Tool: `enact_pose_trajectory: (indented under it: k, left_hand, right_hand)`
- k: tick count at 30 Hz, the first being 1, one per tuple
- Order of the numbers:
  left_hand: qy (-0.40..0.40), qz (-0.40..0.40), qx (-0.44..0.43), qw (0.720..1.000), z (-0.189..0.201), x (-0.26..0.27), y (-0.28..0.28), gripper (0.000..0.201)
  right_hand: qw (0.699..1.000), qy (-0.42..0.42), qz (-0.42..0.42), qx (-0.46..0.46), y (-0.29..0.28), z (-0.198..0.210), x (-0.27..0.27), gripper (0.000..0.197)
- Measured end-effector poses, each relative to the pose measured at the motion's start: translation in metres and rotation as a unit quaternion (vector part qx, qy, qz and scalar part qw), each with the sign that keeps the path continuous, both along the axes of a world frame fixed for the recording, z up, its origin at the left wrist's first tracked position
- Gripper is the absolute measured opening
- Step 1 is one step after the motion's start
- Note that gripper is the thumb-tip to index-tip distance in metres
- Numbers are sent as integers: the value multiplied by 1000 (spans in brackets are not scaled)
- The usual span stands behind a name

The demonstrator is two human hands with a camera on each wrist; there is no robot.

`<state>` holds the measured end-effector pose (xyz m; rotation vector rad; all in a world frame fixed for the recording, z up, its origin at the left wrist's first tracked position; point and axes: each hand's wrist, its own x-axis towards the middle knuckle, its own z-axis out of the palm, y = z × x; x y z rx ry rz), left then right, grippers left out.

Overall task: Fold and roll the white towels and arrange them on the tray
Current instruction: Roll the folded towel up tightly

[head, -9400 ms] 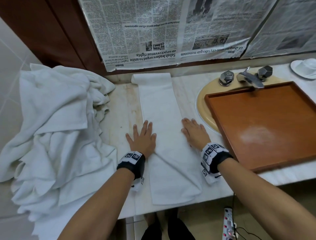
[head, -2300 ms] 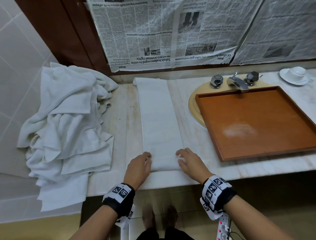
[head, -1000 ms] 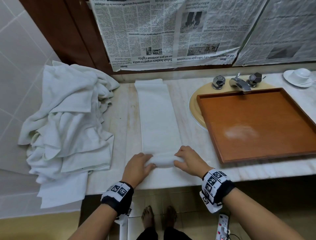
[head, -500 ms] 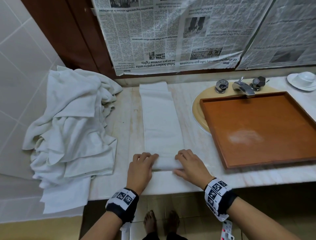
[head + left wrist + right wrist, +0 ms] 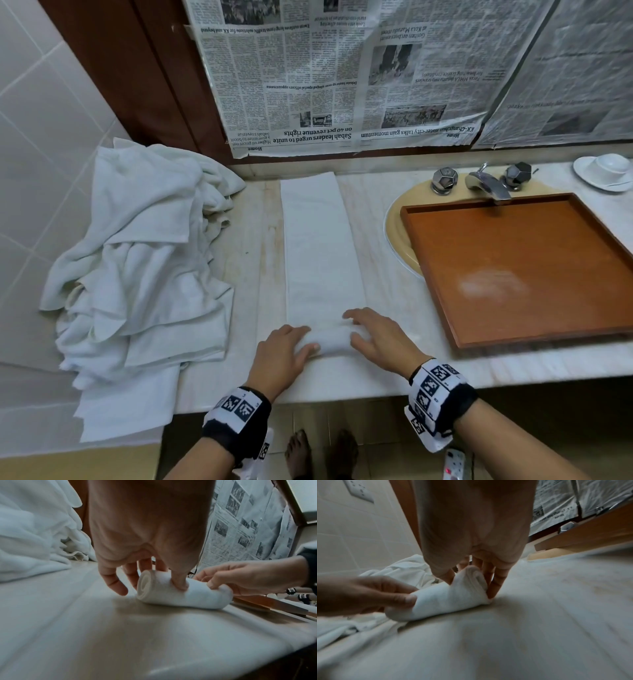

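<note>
A white towel (image 5: 318, 246), folded into a long narrow strip, lies on the marble counter and runs from the back wall toward me. Its near end is wound into a small roll (image 5: 330, 341) (image 5: 181, 596) (image 5: 447, 600). My left hand (image 5: 284, 353) (image 5: 145, 574) grips the roll's left end, thumb in front and fingers behind. My right hand (image 5: 373, 337) (image 5: 471, 573) grips its right end the same way. The wooden tray (image 5: 520, 267) sits over the sink to the right, with nothing on it.
A heap of loose white towels (image 5: 137, 260) covers the counter's left end and hangs over its edge. Behind the tray stand the tap (image 5: 486, 181) and a white cup on a saucer (image 5: 606, 168). Newspaper (image 5: 342, 75) covers the wall behind.
Since the earliest frame the towel's near end has been folded in and rolled. Over the last second both hands have pushed the roll a little farther up the strip, and it is thicker.
</note>
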<state>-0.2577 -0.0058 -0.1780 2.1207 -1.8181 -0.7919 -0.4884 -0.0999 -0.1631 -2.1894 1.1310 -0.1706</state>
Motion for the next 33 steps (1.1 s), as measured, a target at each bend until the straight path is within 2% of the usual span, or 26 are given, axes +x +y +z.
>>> enact_pose_trajectory:
  k: [4,6,8,10,12,14,16,18,21,23,25,26,29,33]
  left_hand:
    - [21,33,-1,999,-2,3,-9,72]
    - [2,37,-1,999,-2,4,-10,74]
    - [-28,46,-2,999,2,3,-10,61]
    - [-63,38,-43,996,3,1,-9,47]
    - [-67,-6,-91,994,2,0,-7,45]
    - [-60,-46,-122,990,-4,-1,-3,47]
    - [-73,-60,-137,986,-9,1,-2,49]
    - [-31,-49,-104,993,-8,5,-9,57]
    - [127,30,-2,991,-3,13,-28,66]
    - [159,51,17,986,-4,18,-39,62]
    - [142,54,21,988,-2,17,-43,60]
    - [112,38,12,993,-2,15,-43,61]
    - [20,-36,-64,997,0,7,-33,57]
    - [3,-88,-100,991,-19,11,-8,59]
  right_hand:
    - [994,67,31,-84,3,4,9,29]
    - [990,74,51,-106,3,1,8,38]
    - [987,65,83,-123,5,-3,6,52]
    - [991,51,84,-90,4,-6,4,63]
    - [998,20,50,-14,-2,-6,7,66]
    - [999,-22,11,33,-12,-6,11,49]
    - [998,-37,-5,40,-18,-6,14,32]
    - [1000,-21,-5,-11,-18,-9,16,24]
    - [980,32,26,-195,-9,-11,22,9]
    - [971,62,53,-226,1,-10,24,20]
    - [972,81,74,-206,5,-12,23,39]
    - [976,76,76,-188,4,-12,22,42]
    - [991,30,73,-104,-3,-12,20,45]
    - [999,-7,28,40,-12,1,18,41]
